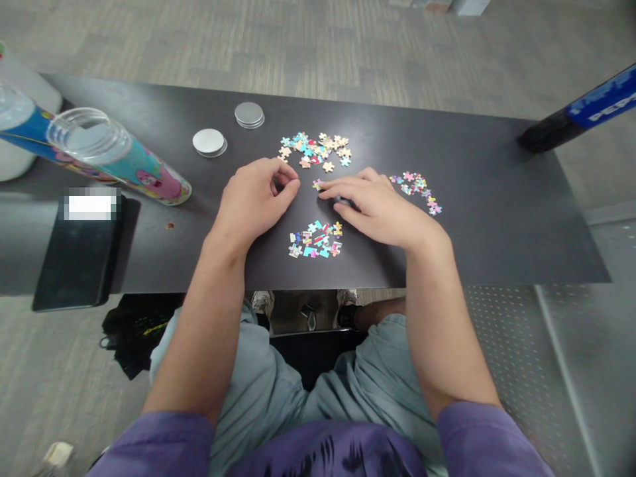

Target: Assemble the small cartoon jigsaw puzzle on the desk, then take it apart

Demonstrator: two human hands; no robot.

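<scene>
On the dark table, a single jigsaw piece (317, 185) lies between my two hands. My right hand (372, 202) reaches over the tabletop with fingers stretched out and thumb apart; a fingertip touches this piece at its edge. My left hand (258, 195) rests to the left, its fingers curled and the thumb close to the index finger, with nothing visible in it. Beyond my hands is a heap of mixed jigsaw pieces (313, 149), some face down. Nearer to me lies a group of face-up pieces (315, 240). More small pieces (417, 189) lie to the right, partly behind my right hand.
Two low stacks of round discs (209, 141) (249, 114) sit at the back left. Clear-topped printed canisters (149, 175) lie or lean at the left, by a black phone-like device (79, 255). A blue and black cylinder (586, 109) stands at the right end of the table (507, 218).
</scene>
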